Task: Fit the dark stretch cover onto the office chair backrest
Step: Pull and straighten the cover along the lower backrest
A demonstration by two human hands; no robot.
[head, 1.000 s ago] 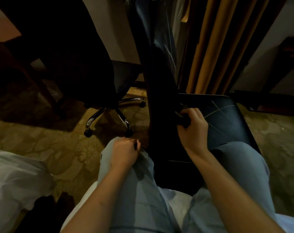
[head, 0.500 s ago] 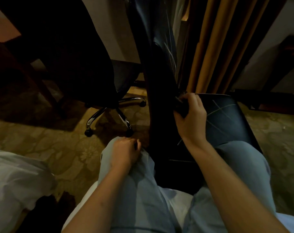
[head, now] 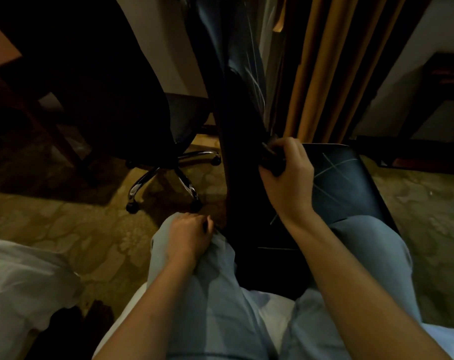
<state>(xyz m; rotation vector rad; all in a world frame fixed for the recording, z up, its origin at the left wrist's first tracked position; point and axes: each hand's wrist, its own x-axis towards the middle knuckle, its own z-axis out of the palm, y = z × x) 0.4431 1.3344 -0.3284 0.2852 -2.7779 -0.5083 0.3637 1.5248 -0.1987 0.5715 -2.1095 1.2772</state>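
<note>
1. Two hands show in the head view, and only one is plainly working. My right hand [head: 288,183] is clenched, knuckles up, round a bunched fold of the dark stretch cover [head: 242,141], just beyond my right knee [head: 363,245]. I judge that I gather it there to get slack in the elastic before opening its mouth.
2. That cover runs as a tall dark band from the top edge of the view down between my knees, bluish with pale lines near the top. A flat dark panel [head: 342,185] with the same pale lines lies just past my right hand. In this dimness I cannot tell whether it is a seat, a backrest or more cloth.
3. My left hand [head: 188,237] rests on my left knee, fingers curled, right beside the band's lower end. Something dark sits at the fingertips, but I cannot tell whether I pinch the hem or nothing at all. Probably it anchors that end.
4. Left of the band, the office chair [head: 111,94] stands on the carpet [head: 65,224], well apart from my right hand, its chrome base [head: 163,178] turned toward me. Its backrest is lost in shadow, and I judge the fitting barely begun.
5. White bedding [head: 20,281] fills the lower left corner, and an ochre curtain [head: 324,61] hangs behind.
</note>
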